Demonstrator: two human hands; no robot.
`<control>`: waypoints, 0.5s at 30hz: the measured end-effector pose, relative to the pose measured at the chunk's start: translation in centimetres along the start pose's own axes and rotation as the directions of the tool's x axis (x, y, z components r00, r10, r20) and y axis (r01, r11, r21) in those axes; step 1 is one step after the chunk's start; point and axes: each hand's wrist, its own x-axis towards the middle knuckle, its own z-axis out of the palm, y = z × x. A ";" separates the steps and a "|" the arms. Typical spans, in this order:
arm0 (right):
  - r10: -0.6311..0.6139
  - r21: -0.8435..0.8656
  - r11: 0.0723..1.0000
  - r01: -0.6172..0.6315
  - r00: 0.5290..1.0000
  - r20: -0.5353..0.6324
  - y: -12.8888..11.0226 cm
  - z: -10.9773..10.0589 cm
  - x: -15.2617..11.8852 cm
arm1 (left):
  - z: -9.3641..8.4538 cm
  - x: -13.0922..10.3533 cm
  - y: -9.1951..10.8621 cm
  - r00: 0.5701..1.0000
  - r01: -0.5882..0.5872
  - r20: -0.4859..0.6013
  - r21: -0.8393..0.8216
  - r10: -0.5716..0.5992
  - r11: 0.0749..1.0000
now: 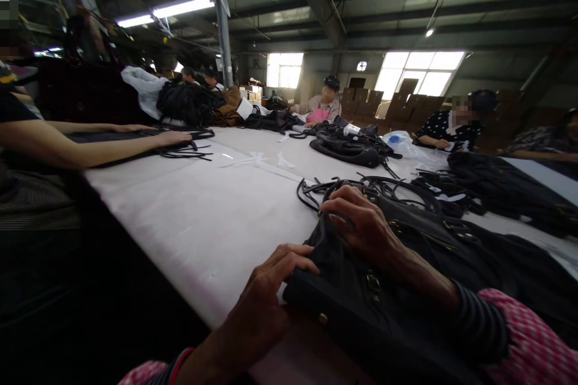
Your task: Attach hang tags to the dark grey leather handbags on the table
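A black leather bag (397, 295) with brass studs and buckles lies on the white table (203, 210) right in front of me. My left hand (266, 295) rests on the bag's near corner, fingers curled over its edge. Further in, my right hand (361, 222) presses on the bag's top, fingers bent around a fold near its straps. Thin black straps (325, 187) loop out from under that hand.
A co-worker's forearm and hand (90, 144) reach over black straps at the left. More black bags (352, 147) and piles lie across the table's middle and right. Two other people (323, 105) sit at the far side. Cardboard boxes stand by the windows.
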 end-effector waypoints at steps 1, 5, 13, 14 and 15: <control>-0.009 0.159 0.987 -0.005 0.996 0.091 -0.7 -0.7 0.2 | 0.0 0.0 0.0 1.000 -0.001 0.004 -0.008 0.001 1.000; -0.081 0.429 0.886 -0.173 0.855 0.512 -2.4 -2.6 0.6 | -0.1 -0.1 0.0 1.000 0.004 0.023 -0.040 -0.003 0.999; -0.036 0.362 0.912 -0.192 0.842 0.538 -0.9 -3.5 0.9 | -0.3 0.1 0.5 1.000 0.007 0.004 0.032 -0.007 0.999; -0.040 0.374 0.906 -0.199 0.839 0.543 -0.9 -3.4 0.9 | -0.3 0.0 0.3 1.000 0.025 0.004 0.043 -0.025 0.999; -0.040 0.385 0.900 -0.204 0.841 0.539 -0.9 -3.2 0.8 | -0.4 -0.1 -0.2 0.999 0.035 0.014 0.046 -0.035 0.998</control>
